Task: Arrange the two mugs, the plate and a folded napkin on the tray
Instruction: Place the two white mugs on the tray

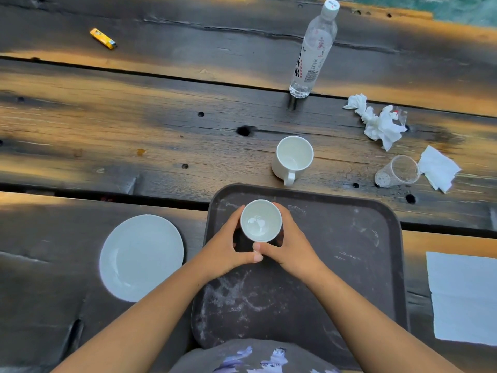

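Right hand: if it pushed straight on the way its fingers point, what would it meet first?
The right hand already cups the mug over the tray; past it, likely the second mug, though depth is unclear.

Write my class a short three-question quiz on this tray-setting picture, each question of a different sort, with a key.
1. True or false: the round white plate already lies on the dark rectangular plastic tray.
2. Which item do the left hand and the right hand hold between them?
A. the clear plastic water bottle
B. the white ceramic mug over the tray
C. the yellow lighter
3. Fill in: the second white ceramic mug stands on the wooden table just beyond the tray's far ____.

Key: 1 false, it lies on the table left of the tray; 2 B; 3 edge.
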`<state>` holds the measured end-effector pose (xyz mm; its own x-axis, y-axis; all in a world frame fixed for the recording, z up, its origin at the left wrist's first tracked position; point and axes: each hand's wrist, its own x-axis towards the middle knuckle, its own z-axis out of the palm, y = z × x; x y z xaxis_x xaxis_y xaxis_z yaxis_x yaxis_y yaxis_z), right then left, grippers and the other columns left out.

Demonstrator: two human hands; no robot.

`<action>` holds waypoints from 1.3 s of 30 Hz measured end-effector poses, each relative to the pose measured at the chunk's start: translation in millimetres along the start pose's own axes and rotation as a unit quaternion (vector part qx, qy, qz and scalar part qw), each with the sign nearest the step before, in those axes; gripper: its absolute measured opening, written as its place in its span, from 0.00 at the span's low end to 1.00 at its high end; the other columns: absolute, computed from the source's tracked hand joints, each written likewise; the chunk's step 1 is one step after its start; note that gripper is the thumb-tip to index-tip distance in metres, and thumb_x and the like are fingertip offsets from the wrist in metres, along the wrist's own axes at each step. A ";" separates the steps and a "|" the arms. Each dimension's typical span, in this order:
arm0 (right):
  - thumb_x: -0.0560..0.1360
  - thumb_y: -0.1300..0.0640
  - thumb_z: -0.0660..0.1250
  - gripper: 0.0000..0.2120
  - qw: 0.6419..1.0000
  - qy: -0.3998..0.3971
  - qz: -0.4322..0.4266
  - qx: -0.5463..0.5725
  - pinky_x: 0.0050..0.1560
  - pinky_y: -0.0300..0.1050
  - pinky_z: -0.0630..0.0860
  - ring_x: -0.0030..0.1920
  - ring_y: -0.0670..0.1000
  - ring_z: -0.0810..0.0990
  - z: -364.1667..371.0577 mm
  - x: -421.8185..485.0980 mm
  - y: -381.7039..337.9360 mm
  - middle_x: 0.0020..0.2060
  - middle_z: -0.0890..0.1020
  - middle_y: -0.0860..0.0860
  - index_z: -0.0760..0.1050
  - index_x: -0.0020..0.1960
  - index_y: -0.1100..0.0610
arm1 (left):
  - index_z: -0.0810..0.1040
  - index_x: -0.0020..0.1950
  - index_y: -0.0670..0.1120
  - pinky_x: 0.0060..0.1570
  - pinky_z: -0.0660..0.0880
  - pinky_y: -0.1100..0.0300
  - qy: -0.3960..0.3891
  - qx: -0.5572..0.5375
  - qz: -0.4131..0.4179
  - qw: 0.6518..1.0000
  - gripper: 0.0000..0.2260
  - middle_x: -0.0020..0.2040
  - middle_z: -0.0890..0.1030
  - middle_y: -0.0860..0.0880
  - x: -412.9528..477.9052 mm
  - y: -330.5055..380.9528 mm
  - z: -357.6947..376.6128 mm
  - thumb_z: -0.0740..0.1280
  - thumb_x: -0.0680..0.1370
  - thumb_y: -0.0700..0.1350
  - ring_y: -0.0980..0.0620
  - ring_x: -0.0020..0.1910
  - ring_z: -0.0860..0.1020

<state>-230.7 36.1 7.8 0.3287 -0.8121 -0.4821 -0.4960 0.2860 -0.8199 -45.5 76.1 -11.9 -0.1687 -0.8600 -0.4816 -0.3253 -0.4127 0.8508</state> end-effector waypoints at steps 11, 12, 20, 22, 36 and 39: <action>0.67 0.53 0.79 0.42 1.000 -0.002 0.014 0.004 0.72 0.56 0.71 0.72 0.45 0.69 -0.8 1.1 0.0 0.70 0.71 0.37 0.61 0.74 0.39 | 0.54 0.69 0.78 0.56 0.66 0.71 -0.004 -0.010 -0.012 1.000 0.42 0.64 0.64 0.81 -1.7 1.0 0.8 0.79 0.70 0.55 0.80 0.64 0.63; 0.67 0.53 0.79 0.43 1.000 -0.005 0.014 0.004 0.72 0.56 0.71 0.73 0.45 0.68 -0.9 1.5 -0.3 0.71 0.70 0.38 0.61 0.75 0.40 | 0.54 0.69 0.78 0.57 0.65 0.71 -0.006 -0.010 -0.014 1.000 0.42 0.64 0.64 0.81 -2.1 1.2 0.6 0.79 0.70 0.55 0.80 0.64 0.63; 0.68 0.53 0.80 0.49 0.997 -0.031 0.049 0.055 0.67 0.45 0.73 0.70 0.47 0.73 -7.4 -2.0 6.7 0.76 0.65 0.43 0.54 0.80 0.43 | 0.49 0.78 0.68 0.64 0.69 0.60 -0.035 -0.047 -0.049 0.997 0.48 0.66 0.61 0.81 -4.2 -1.7 -4.4 0.80 0.69 0.55 0.79 0.67 0.60; 0.69 0.53 0.80 0.49 0.996 -0.026 0.058 0.062 0.66 0.44 0.72 0.70 0.49 0.73 -9.8 -3.8 10.6 0.76 0.64 0.44 0.53 0.80 0.43 | 0.49 0.78 0.67 0.67 0.70 0.56 -0.038 -0.047 -0.046 0.997 0.48 0.71 0.61 0.75 -7.4 -0.4 -6.1 0.80 0.70 0.54 0.75 0.70 0.61; 0.75 0.55 0.74 0.19 0.996 0.063 0.027 0.056 0.53 0.37 0.79 0.57 0.41 0.81 -66.2 9.2 1.5 0.61 0.80 0.41 0.75 0.63 0.46 | 0.74 0.66 0.53 0.62 0.74 0.62 0.121 -0.042 -0.023 0.991 0.22 0.60 0.80 0.53 24.5 34.9 -36.8 0.75 0.76 0.39 0.57 0.62 0.78; 0.75 0.56 0.73 0.11 0.991 0.129 0.025 0.040 0.52 0.37 0.78 0.50 0.40 0.83 -82.2 26.2 0.8 0.53 0.83 0.40 0.79 0.56 0.46 | 0.74 0.66 0.54 0.60 0.75 0.65 0.082 -0.015 -0.008 0.996 0.22 0.62 0.79 0.54 44.9 51.4 -36.6 0.75 0.76 0.40 0.60 0.62 0.77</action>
<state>-288.5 -26.8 19.9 0.0843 -0.8954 -0.4372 -0.4373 0.3610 -0.8236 -35.7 5.3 17.9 -0.0083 -0.8895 -0.4569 -0.2976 -0.4340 0.8503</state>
